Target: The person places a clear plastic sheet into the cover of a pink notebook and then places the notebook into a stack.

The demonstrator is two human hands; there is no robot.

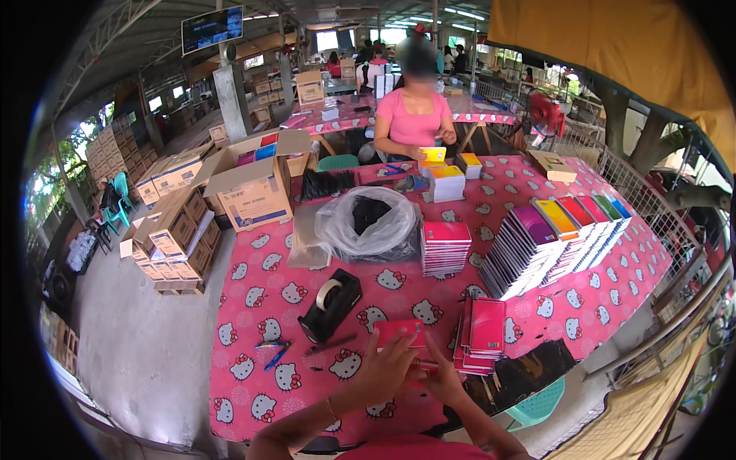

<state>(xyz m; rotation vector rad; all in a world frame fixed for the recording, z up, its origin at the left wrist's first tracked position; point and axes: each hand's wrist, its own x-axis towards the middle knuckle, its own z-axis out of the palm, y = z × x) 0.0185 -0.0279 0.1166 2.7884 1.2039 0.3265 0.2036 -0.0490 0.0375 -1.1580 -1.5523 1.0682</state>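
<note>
We take this for an open-sided packing shed. Metal roof trusses (115, 38) overhead, concrete floor (146, 337). Cardboard boxes (172, 230) stacked beside a long surface (268, 307) in pink printed cloth. Notebooks (560, 238) in fanned rows, a tape dispenser (331, 305), other workers at tables (345, 111) behind.

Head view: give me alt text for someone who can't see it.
Both bare hands, left hand and right hand, hold a small red notebook over a pink cartoon-print tablecloth. A black tape dispenser sits left of it, a red notebook stack right; a person in a pink shirt works opposite.
</note>
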